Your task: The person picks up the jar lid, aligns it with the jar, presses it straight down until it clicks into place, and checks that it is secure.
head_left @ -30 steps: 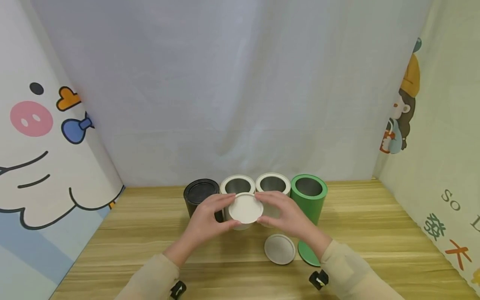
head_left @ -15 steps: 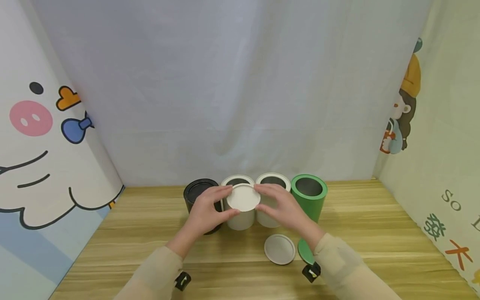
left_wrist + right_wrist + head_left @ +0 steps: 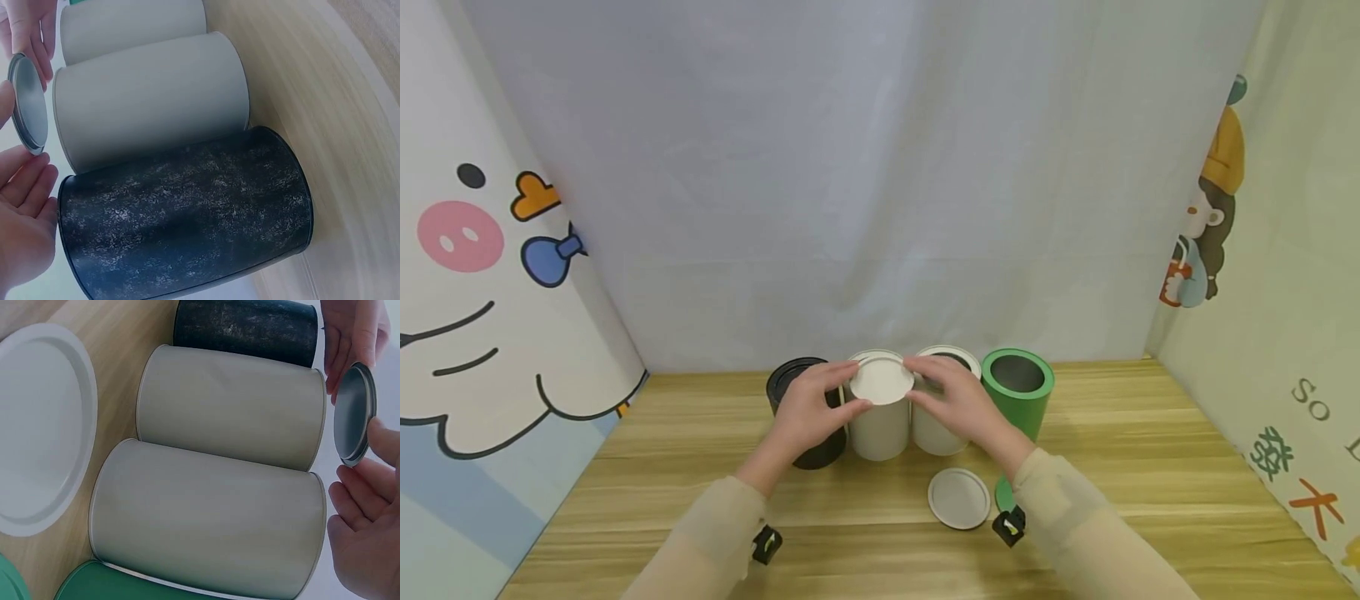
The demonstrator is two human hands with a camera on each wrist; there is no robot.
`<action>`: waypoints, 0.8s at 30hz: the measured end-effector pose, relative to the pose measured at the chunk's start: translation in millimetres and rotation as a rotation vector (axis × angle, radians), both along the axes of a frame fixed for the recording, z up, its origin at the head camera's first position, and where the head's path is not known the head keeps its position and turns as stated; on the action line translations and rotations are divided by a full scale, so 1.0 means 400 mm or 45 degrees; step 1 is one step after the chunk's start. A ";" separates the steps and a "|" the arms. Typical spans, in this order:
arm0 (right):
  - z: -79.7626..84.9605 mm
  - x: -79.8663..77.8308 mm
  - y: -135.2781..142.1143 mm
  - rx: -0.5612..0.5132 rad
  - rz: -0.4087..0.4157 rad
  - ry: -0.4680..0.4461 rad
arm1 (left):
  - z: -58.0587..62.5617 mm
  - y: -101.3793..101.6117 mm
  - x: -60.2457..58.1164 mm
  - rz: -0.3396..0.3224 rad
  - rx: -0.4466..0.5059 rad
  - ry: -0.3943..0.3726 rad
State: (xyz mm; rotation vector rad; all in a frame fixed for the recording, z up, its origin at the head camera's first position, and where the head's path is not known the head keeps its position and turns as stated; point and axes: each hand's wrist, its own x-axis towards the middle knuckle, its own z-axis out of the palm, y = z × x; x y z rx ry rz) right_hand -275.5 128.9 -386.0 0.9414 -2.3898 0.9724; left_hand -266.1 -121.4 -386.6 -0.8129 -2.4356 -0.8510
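Note:
My left hand (image 3: 811, 412) and right hand (image 3: 961, 403) pinch opposite edges of a round white lid (image 3: 882, 381), thumbs nearer me and fingers on the far side. The lid hovers over the left of two white cans (image 3: 880, 433); both wrist views show a small gap between the lid's metal underside (image 3: 351, 415) and the can's rim. To the right stands the other white can (image 3: 937, 433), its dark opening partly hidden by my right hand. A black can (image 3: 181, 219) with a black top stands on the left, near my left hand.
An uncovered green can (image 3: 1018, 408) ends the row on the right. Before the cans lie another white lid (image 3: 958, 498) and a green lid (image 3: 1004, 495), partly hidden by my right sleeve. The wooden table (image 3: 700, 458) meets a pale curtain (image 3: 775, 208) behind.
Both hands have carried the white lid away from me and slightly left, from in front of the left white can to over its opening. The cans and the other lids have stayed put.

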 end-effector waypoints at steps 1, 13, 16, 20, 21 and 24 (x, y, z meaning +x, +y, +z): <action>0.001 -0.003 -0.002 0.003 -0.001 -0.001 | 0.000 0.000 -0.002 0.006 -0.003 0.003; 0.011 -0.043 -0.020 0.091 -0.022 -0.042 | 0.018 0.000 -0.036 0.050 -0.076 -0.062; 0.016 -0.047 -0.023 0.110 -0.033 -0.053 | 0.021 0.000 -0.044 0.054 -0.087 -0.079; 0.019 -0.054 -0.027 0.149 -0.045 -0.081 | 0.021 -0.002 -0.053 0.059 -0.112 -0.096; 0.019 -0.056 -0.027 0.158 -0.049 -0.088 | 0.021 -0.002 -0.056 0.060 -0.118 -0.099; 0.020 -0.058 -0.028 0.183 -0.054 -0.104 | 0.019 -0.004 -0.062 0.061 -0.138 -0.101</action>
